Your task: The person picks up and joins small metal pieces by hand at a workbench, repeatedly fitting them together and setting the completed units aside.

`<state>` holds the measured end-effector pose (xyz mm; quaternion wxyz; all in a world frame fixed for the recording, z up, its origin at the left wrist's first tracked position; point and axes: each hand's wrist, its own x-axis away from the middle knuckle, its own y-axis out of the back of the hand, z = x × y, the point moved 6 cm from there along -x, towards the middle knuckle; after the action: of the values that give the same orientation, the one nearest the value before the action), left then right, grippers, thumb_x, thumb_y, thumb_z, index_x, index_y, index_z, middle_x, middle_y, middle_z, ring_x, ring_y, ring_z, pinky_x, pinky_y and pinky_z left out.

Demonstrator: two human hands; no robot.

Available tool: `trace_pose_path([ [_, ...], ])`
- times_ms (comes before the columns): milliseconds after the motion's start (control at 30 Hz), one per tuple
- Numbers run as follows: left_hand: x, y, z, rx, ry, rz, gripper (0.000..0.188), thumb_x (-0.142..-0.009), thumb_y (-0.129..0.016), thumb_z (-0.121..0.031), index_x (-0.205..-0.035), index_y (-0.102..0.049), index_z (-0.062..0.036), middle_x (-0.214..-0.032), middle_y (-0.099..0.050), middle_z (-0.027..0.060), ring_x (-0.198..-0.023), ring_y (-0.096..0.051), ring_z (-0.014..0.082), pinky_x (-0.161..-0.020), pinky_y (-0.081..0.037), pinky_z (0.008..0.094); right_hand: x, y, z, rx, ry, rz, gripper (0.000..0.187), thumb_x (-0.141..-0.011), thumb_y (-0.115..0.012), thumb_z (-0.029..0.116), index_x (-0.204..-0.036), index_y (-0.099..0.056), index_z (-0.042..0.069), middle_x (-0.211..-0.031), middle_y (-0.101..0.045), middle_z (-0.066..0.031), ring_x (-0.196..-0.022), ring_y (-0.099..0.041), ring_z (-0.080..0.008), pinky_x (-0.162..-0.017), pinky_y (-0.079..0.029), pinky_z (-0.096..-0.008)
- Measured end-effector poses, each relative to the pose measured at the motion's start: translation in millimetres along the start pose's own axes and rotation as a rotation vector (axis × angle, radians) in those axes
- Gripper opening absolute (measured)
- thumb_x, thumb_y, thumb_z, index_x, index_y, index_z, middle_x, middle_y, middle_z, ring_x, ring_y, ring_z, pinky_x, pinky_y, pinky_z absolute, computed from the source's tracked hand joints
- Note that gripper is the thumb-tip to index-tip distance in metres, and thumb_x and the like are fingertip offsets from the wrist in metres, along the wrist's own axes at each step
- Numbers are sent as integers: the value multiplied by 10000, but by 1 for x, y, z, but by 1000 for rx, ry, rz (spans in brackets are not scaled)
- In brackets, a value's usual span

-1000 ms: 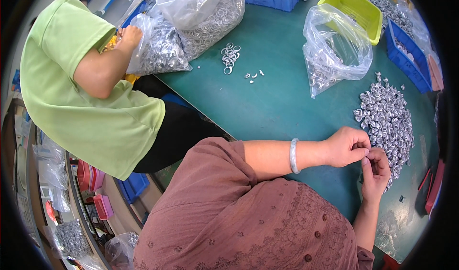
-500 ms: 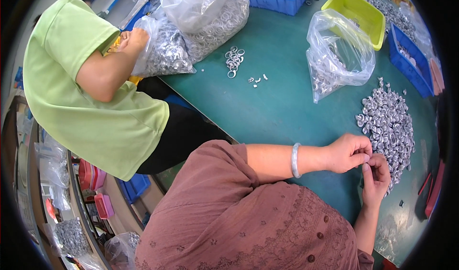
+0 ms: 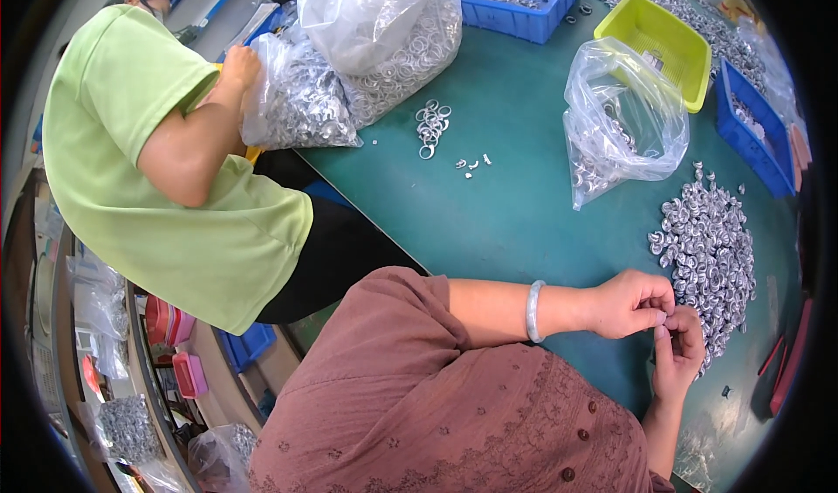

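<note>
My left hand [image 3: 630,304], with a pale bangle [image 3: 535,311] on its wrist, is closed in a pinch. Its fingertips meet those of my right hand [image 3: 679,353], which is also pinched shut. Whatever small piece sits between them is hidden by the fingers. Right beside both hands lies a heap of small, silver, curved metal pieces [image 3: 709,262] on the green table [image 3: 489,218]. Beyond the heap stands a clear plastic bag [image 3: 642,109], open at the top, with similar silver pieces inside.
A yellow-green tray [image 3: 698,65], a blue bin [image 3: 742,135] and another blue bin [image 3: 524,13] stand far off. Silver rings [image 3: 431,128] lie mid-table, near big filled bags [image 3: 384,65]. Red-handled pliers [image 3: 772,358] are at right. A co-worker in green [image 3: 175,196] sits at left.
The view has tilted slightly, so the table things sit lower. My hands stay pinched together beside the heap. The co-worker's hand and arm have shifted a little at the bag.
</note>
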<state>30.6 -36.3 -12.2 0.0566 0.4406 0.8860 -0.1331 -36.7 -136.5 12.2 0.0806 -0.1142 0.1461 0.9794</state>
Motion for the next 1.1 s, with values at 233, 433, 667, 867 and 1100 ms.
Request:
trace_pose_path([
  [233,0,0,-2,14,21,0,98,-770,-528,-2,-867,-528,-11,-736,-550,21,-656,-503,73,-584,-430,224,1,0,-1,-15,-10,-5,135,-719,-512,-96,-800,-469,3,-838,-459,-75,-747,-438,-132,-680,-361,-218],
  [433,0,0,3,14,35,7,111,-779,-544,-18,-887,-527,-3,-745,-552,27,-665,-507,75,-591,-438,227,1,2,-1,-11,-7,-11,136,-719,-513,-94,-802,-470,5,-842,-456,-73,-735,-433,-128,-665,-362,-214],
  [667,0,-1,3,88,49,21,99,-785,-550,-25,-879,-530,-2,-757,-545,22,-683,-502,70,-608,-438,224,2,1,-3,-59,-44,-7,137,-745,-512,-81,-840,-463,6,-867,-445,-73,-748,-433,-114,-679,-362,-205],
  [867,0,0,2,83,47,24,98,-777,-556,-23,-870,-532,-6,-742,-540,16,-669,-495,63,-598,-430,219,3,1,-6,-84,-49,-3,144,-755,-502,-83,-859,-457,6,-878,-437,-69,-767,-432,-111,-694,-360,-202],
  [1100,0,2,-4,36,18,2,75,-768,-566,-29,-833,-536,-12,-706,-539,11,-638,-491,59,-568,-421,218,4,1,-6,-95,-54,-17,133,-768,-501,-79,-860,-457,6,-874,-441,-67,-777,-429,-110,-702,-354,-201],
])
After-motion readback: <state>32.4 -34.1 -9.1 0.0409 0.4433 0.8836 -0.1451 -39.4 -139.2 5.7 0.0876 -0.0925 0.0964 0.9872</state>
